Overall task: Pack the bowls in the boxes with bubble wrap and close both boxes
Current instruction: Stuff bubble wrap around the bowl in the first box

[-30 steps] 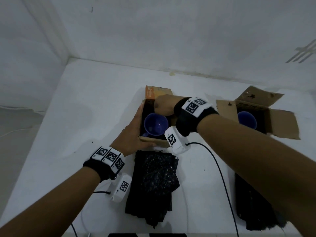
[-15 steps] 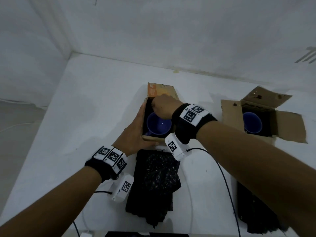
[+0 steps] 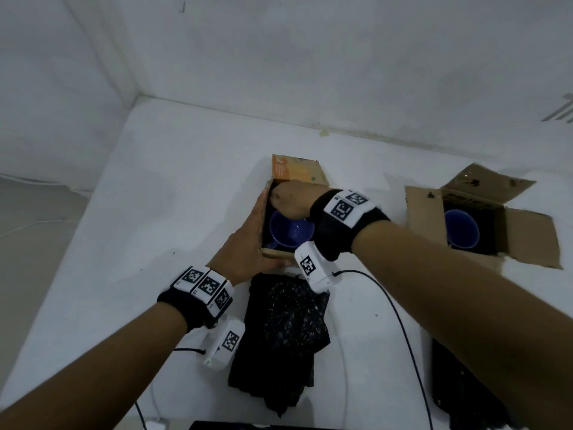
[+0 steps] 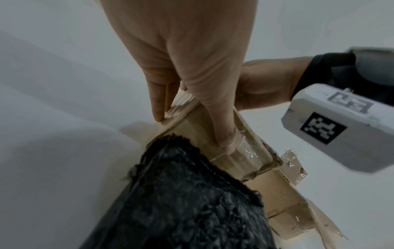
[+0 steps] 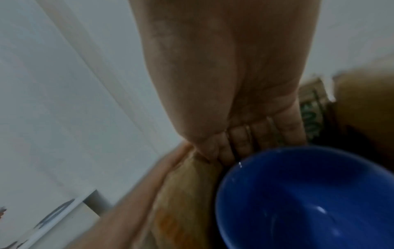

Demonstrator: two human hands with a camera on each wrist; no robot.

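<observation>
The left cardboard box [image 3: 276,254] holds a blue bowl [image 3: 291,232] on a dark lining. My left hand [image 3: 248,243] lies flat against the box's left wall, fingers [image 4: 158,101] straight and thumb along the taped near flap [image 4: 241,151]. My right hand [image 3: 288,198] reaches into the far-left corner, its fingers [image 5: 241,141] curled down between the bowl [image 5: 309,198] and the left wall [image 5: 181,193]. Whether they hold anything is hidden. The right box [image 3: 527,240] stands with its flaps spread and a second blue bowl [image 3: 462,228] inside.
A black bubble wrap sheet [image 3: 288,330] lies crumpled right in front of the left box. Another dark sheet [image 3: 465,386] lies at the near right. A cable [image 3: 400,321] trails across the white table [image 3: 155,212]. Walls close off the far side and left.
My right hand has slid from the box's far side to its far-left corner, over the bowl's rim. The left hand has stayed on the left wall.
</observation>
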